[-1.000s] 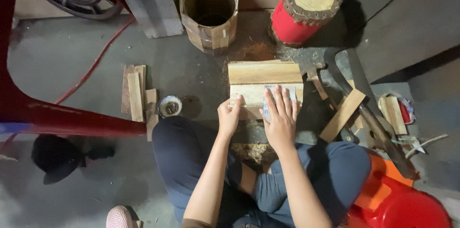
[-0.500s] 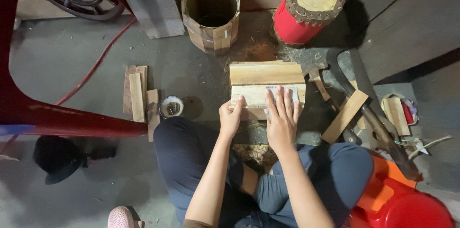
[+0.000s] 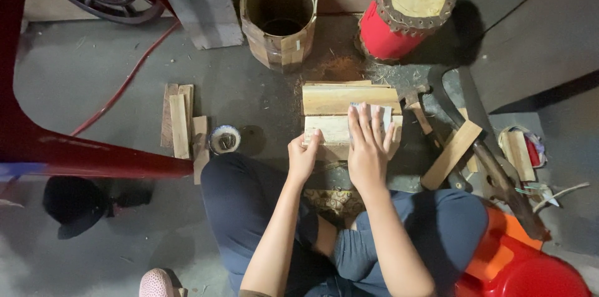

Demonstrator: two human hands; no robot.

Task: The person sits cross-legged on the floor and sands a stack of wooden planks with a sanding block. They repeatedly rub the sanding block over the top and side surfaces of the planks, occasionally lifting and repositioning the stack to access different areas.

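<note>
Right grip (image 3: pixel 368 147) is lying flat, fingers spread, seemingly pressing sandpaper on the crosswise plank (image 3: pixel 331 130); left grip (image 3: pixel 304 158) is clasping its near edge.

Right hand (image 3: pixel 368 150) lies flat over a pale sheet (image 3: pixel 382 113); only its far edge shows. Left hand (image 3: pixel 304 158) covers near-left corner of wooden piece (image 3: pixel 331 128). Red stool (image 3: pixel 530 272), right of right forearm, cut off by frame edge.

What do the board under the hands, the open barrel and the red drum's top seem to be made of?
Board: pale, unfinished wood, grain visible. Open barrel: brown wooden staves, joints showing, apparently bare. Red drum: its tan, matte top looks like stretched hide, studded round the rim; cannot be sure.
</note>
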